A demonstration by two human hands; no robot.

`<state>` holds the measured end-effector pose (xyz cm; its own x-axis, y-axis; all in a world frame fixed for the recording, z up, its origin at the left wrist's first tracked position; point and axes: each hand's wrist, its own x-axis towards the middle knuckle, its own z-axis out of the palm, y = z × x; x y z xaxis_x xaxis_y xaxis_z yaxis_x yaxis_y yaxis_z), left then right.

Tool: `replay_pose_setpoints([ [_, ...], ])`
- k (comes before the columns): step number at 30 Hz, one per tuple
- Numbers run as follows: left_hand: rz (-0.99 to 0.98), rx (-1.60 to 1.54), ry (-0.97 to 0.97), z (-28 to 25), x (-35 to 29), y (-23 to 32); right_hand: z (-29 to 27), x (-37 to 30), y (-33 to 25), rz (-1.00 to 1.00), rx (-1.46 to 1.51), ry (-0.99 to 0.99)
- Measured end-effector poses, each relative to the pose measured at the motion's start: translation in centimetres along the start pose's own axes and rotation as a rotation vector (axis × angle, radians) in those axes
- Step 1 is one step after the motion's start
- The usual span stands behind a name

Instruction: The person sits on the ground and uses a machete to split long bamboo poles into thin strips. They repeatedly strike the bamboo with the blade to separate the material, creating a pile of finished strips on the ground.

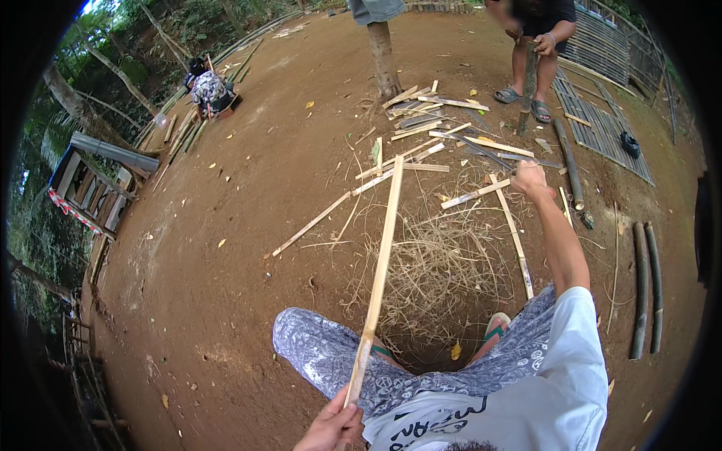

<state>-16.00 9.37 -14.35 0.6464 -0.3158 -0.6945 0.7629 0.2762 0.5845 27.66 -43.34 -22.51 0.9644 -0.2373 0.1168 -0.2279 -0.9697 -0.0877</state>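
Observation:
My left hand grips the lower end of a long, pale split-bamboo strip, which slants up and away over the ground. My right hand is stretched forward, its fingers closed, at the near right edge of a pile of bamboo strips. A narrow dark length runs to its knuckles; whether the hand holds it, I cannot tell. Beneath that hand a short pale strip lies across a longer one. Between my feet is a heap of thin curled shavings.
A person at the far right holds an upright dark post. Another person crouches far left. Dark poles lie at right, near a slatted bamboo panel. A tree trunk stands beyond the pile.

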Motion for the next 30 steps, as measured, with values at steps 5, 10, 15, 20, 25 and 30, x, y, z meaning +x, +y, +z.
replay_pose_setpoints([
  [5,0.244,-0.015,-0.083,0.6,8.6,3.0,-2.7,-6.7,-6.6,-0.248,0.266,-0.013],
  [10,0.294,-0.144,-0.262,4.3,14.3,6.1,-4.6,-16.5,-13.3,-0.625,0.259,-0.147],
  [15,0.231,-0.203,-0.306,6.1,16.0,7.0,-4.8,-21.6,-15.1,-0.91,0.471,0.119],
  [20,0.252,-0.092,-0.34,7.1,13.0,7.4,-6.3,-17.7,-13.9,-0.649,0.234,-0.077],
  [25,0.181,0.001,-0.394,5.9,10.7,4.8,-7.6,-12.6,-11.0,-0.328,0.355,0.02],
  [30,0.239,0.01,-0.327,5.6,11.2,5.4,-6.6,-16.1,-12.9,-0.75,0.273,0.16],
])
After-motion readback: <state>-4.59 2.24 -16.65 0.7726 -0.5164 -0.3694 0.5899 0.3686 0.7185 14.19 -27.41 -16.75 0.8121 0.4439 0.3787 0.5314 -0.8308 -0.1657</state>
